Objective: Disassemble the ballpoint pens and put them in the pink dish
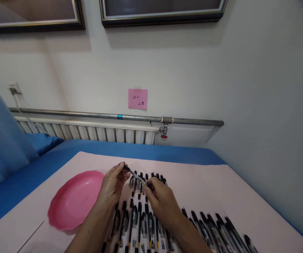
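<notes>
Left hand (114,185) curled, fingertips pinched on the dark upper end of a pen (134,174); right hand (160,201) likewise closed, finger and thumb nipping the lower end of the same pen. Held between the two hands, lifted a little off the table and slanting down from upper left to lower right. Slim, with a black cap or grip at the left end, a clear or silvery barrel through the middle, and a hint of yellow near the right fingertips; finer detail too small to tell.

Directly below the held pen, rows of pens (141,218) lying side by side on the pink table cover (199,182), black-capped with clear barrels, some with a yellow band. More of these trailing off to the right of the held pen, toward the table's near edge. To the left of the held pen, just beside the left wrist, a pink plate (73,202) with a scalloped rim. Beyond the held pen, blue cloth (141,149), then a white radiator (93,131) and a pink sticky note (137,98) on the wall.
</notes>
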Demonstrator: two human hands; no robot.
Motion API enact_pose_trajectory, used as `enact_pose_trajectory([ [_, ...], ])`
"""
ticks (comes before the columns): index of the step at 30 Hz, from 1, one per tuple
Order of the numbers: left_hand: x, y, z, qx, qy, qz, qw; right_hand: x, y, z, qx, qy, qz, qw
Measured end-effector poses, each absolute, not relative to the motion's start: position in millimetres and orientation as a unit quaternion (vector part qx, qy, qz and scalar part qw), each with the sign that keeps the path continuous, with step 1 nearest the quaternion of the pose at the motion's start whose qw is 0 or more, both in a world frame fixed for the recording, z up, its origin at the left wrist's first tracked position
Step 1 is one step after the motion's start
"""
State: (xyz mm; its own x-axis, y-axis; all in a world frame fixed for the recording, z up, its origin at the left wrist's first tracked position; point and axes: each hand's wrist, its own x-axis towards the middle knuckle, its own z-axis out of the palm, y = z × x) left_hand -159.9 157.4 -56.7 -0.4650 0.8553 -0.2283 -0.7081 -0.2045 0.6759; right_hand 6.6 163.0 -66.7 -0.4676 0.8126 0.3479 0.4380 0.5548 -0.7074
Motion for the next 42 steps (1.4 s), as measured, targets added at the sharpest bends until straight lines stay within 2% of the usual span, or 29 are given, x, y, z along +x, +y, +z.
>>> enact_pose_trajectory([
  [17, -160, 158, -59, 0.115, 0.375, 0.771, 0.501, 7, 164, -64, -0.394, -0.82, 0.243, 0.337],
  [27, -159, 159, -67, 0.178, 0.389, 0.767, 0.478, 8, 167, -71, -0.377, -0.813, 0.294, 0.333],
  [29, -162, 162, -76, 0.259, 0.452, 0.733, 0.436, 9, 169, -72, -0.378, -0.817, 0.278, 0.336],
  [33, -169, 168, -101, 0.448, 0.625, 0.586, 0.254, 15, 175, -70, -0.407, -0.797, 0.262, 0.361],
  [42, -167, 175, -128, 0.6, 0.688, 0.36, 0.192, 20, 180, -66, -0.401, -0.784, 0.276, 0.385],
])
